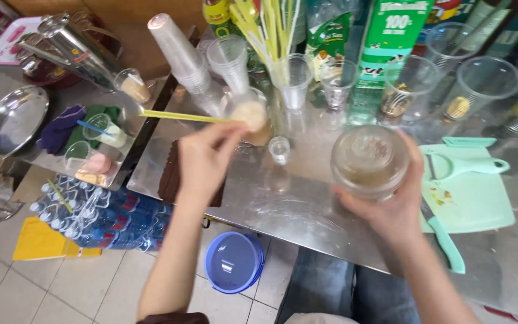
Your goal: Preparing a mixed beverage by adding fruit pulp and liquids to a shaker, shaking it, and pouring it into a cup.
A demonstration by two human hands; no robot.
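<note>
A: Cups first. Where was the cup with the yellow straw [181,116]?

B: That cup [252,115] sat pinched in the left hand [204,161], low over the steel desk [283,207]. It was clear plastic with creamy filling.

A: The right hand [394,207]?

B: Wrapped around a clear domed container [370,161], brownish inside.

A: Packages?

B: A tall green-and-white carton [388,42] stood behind, and a blue bottle pack [112,219] lay on the floor.
</note>
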